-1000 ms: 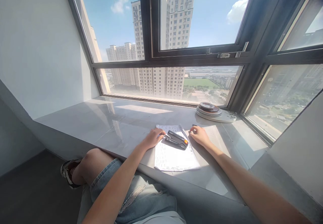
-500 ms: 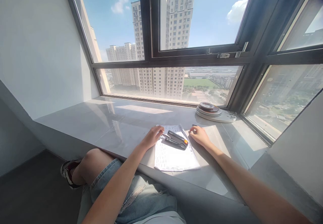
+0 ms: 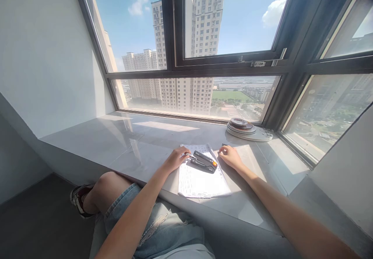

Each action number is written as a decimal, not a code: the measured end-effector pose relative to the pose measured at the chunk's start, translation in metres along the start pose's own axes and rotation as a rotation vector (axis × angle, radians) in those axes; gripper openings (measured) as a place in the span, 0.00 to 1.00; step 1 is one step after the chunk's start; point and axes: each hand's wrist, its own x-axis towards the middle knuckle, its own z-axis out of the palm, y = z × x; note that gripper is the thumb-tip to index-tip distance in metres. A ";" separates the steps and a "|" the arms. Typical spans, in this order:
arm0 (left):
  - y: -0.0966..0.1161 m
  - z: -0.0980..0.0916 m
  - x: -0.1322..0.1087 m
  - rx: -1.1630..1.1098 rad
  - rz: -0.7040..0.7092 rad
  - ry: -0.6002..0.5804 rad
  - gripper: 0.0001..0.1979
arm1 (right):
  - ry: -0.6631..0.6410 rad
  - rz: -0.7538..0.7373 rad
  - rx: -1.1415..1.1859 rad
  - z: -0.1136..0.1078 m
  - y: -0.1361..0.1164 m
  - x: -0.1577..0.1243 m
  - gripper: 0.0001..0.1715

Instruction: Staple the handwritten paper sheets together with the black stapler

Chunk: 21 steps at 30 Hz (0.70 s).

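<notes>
A white printed sheet of paper (image 3: 201, 181) lies on the grey stone window ledge (image 3: 122, 142). On its far end rests a black tool case (image 3: 205, 160) with an orange end, lid raised. My left hand (image 3: 175, 160) sits at the sheet's left edge, fingers curled, its fingertips at the case's left tip. My right hand (image 3: 230, 156) rests on the ledge just right of the case, fingers curled and pinched together; a small dark piece shows beside its fingertips, too small to name.
A stack of round plates (image 3: 247, 130) stands at the back right by the window frame (image 3: 279, 95). My bent knee in torn denim shorts (image 3: 151, 224) is below the ledge's front edge. A white wall (image 3: 43, 64) closes the left side.
My left hand has shifted slightly at the case's left end. Everything else has stayed put.
</notes>
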 end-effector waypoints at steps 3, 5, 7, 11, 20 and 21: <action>-0.002 0.000 0.000 0.026 0.013 -0.006 0.06 | -0.001 -0.001 0.005 0.001 0.001 0.000 0.11; -0.002 0.000 0.000 0.044 0.012 -0.013 0.06 | -0.004 -0.001 0.008 0.000 0.001 0.000 0.11; -0.002 0.000 0.000 0.056 0.004 -0.021 0.07 | -0.005 -0.002 0.010 0.000 0.001 0.000 0.10; 0.001 0.000 0.002 0.122 0.040 -0.026 0.05 | -0.002 -0.006 0.008 -0.001 0.000 -0.001 0.10; 0.004 -0.001 0.004 0.116 0.002 -0.018 0.05 | 0.004 0.003 0.015 -0.002 -0.002 -0.002 0.10; 0.004 0.000 0.004 0.120 -0.011 -0.016 0.05 | 0.004 0.005 0.015 -0.002 -0.002 -0.002 0.10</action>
